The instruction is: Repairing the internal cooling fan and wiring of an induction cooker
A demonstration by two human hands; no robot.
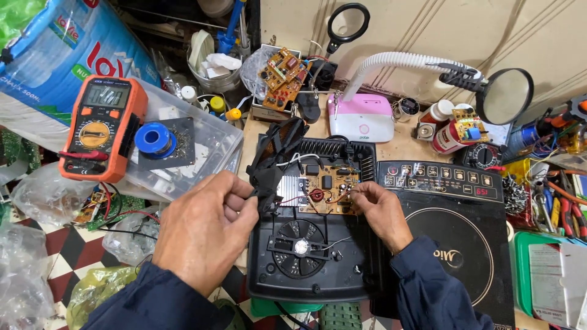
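**Inspector:** Status of the work piece?

**Assistant:** An induction cooker base (318, 269), black plastic, lies open on the desk (403, 146). All positions are given from that base. Its circuit board (327, 189) sits in the rear half, beside an aluminium heatsink (290, 189). The fan motor bracket (299, 246) sits in the front half.

**Inspector:** Hands?

**Assistant:** The left hand (205, 229) is at the base's left edge, fingers pinched together on a black fan (275, 156) that is lifted and tilted above the base's rear-left corner. The right hand (382, 211) rests at the board's right edge, fingertips closed on a wire or small part there; which one I cannot tell.

**Inspector:** Step in hand?

**Assistant:** In my judgement, board inspection or lead handling, with the fan held clear for access.

**Inspector:** Next move requirement?

**Assistant:** Likely a steady left grip, so the fan's leads do not strain, and fine fingertip work on the right among close-set components.

**Inspector:** Surroundings?

**Assistant:** The glass cooktop panel (458, 244) lies just right of the base. An orange multimeter (101, 125) and a blue solder spool (155, 138) sit on a clear plastic lid (208, 146), left of the base. A pink and white box (362, 119) stands behind the base, and a magnifier on a white flexible arm (504, 95) behind and to the right.
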